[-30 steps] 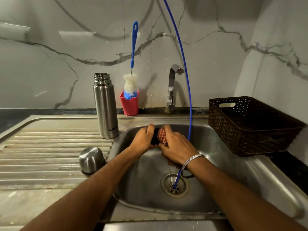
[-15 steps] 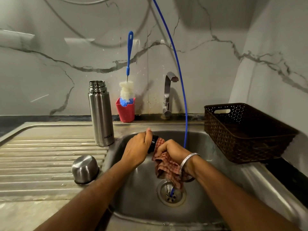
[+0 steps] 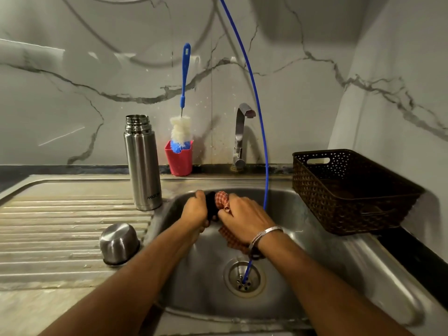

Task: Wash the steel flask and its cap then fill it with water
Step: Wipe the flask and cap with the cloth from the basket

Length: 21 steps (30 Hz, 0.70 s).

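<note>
The steel flask point(image 3: 143, 166) stands open-topped and upright on the drainboard, left of the sink point(image 3: 315, 275). Its steel outer cup point(image 3: 119, 243) lies upside down on the drainboard nearer me. Over the basin, my left hand point(image 3: 195, 210) grips a small black cap point(image 3: 211, 204), mostly hidden by the fingers. My right hand point(image 3: 244, 220) holds a red checked cloth point(image 3: 221, 198) bunched against the cap, with the cloth's tail hanging below the wrist.
A red cup point(image 3: 179, 158) holding a blue-handled bottle brush point(image 3: 182, 124) stands at the wall beside the tap point(image 3: 241, 137). A thin blue tube point(image 3: 263, 141) runs down into the drain point(image 3: 243, 278). A dark woven basket point(image 3: 349, 190) sits on the counter at the right.
My right hand has rolled over the cap with the cloth, from palm turned under half a second ago to the back of the hand facing up. Flask and cup have not moved.
</note>
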Each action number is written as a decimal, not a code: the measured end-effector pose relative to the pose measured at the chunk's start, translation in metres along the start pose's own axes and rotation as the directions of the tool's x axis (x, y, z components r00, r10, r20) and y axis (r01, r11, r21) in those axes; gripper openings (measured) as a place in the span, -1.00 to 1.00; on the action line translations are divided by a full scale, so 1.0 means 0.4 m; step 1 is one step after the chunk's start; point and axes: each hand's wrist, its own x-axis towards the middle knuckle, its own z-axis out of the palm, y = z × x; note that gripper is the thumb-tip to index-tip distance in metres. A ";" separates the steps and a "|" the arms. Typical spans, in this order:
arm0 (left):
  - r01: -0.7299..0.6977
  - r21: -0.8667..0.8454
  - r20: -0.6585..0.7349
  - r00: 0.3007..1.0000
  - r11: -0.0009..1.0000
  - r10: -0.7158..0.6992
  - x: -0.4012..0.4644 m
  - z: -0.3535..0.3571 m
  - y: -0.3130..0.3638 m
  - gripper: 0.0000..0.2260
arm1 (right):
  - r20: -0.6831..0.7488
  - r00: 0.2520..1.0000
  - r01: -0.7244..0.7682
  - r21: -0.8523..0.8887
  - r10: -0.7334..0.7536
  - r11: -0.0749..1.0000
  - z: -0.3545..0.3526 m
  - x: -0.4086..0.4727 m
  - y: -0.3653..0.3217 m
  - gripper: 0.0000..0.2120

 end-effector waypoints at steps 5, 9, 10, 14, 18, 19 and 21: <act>0.304 -0.191 0.401 0.892 0.933 -0.209 0.008 -0.072 -0.005 -0.58 | -0.046 0.994 0.102 0.087 -0.098 0.991 -0.007 0.015 0.062 -0.75; 0.253 -0.179 0.410 0.898 0.951 -0.162 -0.001 -0.070 0.000 -0.60 | 0.096 0.956 -0.240 0.802 0.278 0.548 -0.014 0.002 0.058 -0.78; 0.242 -0.170 0.396 0.904 0.955 -0.159 -0.004 -0.062 -0.001 -0.60 | 0.073 0.957 -0.209 0.843 0.280 0.495 -0.019 0.001 0.051 -0.78; 0.101 -0.036 0.280 0.956 0.994 -0.087 -0.012 -0.021 -0.018 -0.52 | -0.198 0.980 0.100 0.429 -0.015 0.898 0.022 0.000 0.012 -0.66; -0.197 0.194 0.129 0.976 0.961 0.174 -0.018 -0.008 -0.027 -0.53 | -0.280 0.959 0.047 0.280 0.034 0.959 0.071 0.014 0.002 -0.63; -0.263 0.252 0.120 0.964 0.931 0.239 -0.017 -0.007 -0.027 -0.55 | -0.286 0.950 -0.025 0.324 0.124 0.946 0.073 0.022 0.004 -0.63; -0.348 0.277 0.098 0.937 0.895 0.334 -0.015 -0.003 -0.029 -0.56 | -0.205 0.910 -0.237 0.455 0.360 0.858 0.063 0.042 0.003 -0.57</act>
